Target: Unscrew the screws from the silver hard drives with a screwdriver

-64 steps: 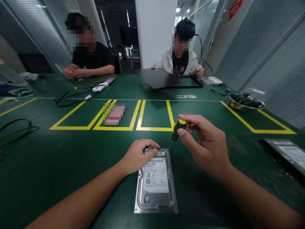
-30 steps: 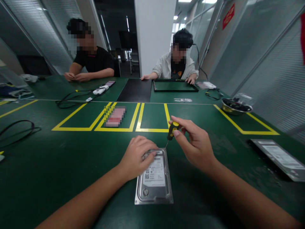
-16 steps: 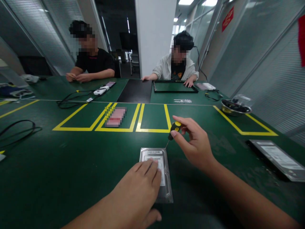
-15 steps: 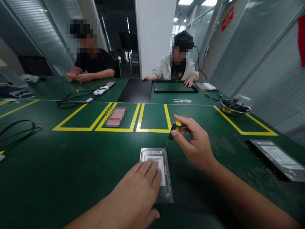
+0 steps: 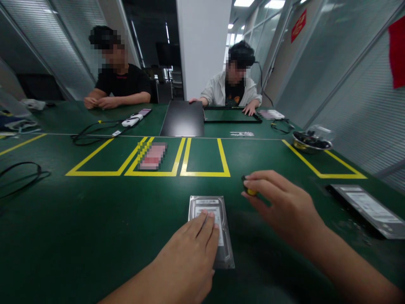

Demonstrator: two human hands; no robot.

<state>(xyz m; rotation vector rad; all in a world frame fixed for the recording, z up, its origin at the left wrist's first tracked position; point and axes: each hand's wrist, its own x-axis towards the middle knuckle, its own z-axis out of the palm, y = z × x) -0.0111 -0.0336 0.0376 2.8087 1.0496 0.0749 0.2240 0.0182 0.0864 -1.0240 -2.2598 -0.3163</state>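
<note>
A silver hard drive (image 5: 225, 253) with a white label lies flat on the green table in front of me. My left hand (image 5: 190, 249) rests across it from the left, fingers stretched out over the label. To the right of the drive and apart from it, my right hand (image 5: 281, 202) grips a black and yellow screwdriver (image 5: 252, 191) between thumb and fingers. Only part of the handle shows; I cannot make out the shaft.
A second hard drive (image 5: 373, 209) lies at the right with small loose bits beside it. Behind it stands a metal bowl (image 5: 311, 145) of dark parts. Yellow tape rectangles (image 5: 205, 173) and a blurred pink phone (image 5: 153, 156) lie ahead. Two people sit across, one touching a dark panel (image 5: 183, 120).
My right hand has drawn the screwdriver off the drive's corner, moving right and toward me and tilting it. My left hand stays on the drive. Across the table, the dark panel has shifted slightly.
</note>
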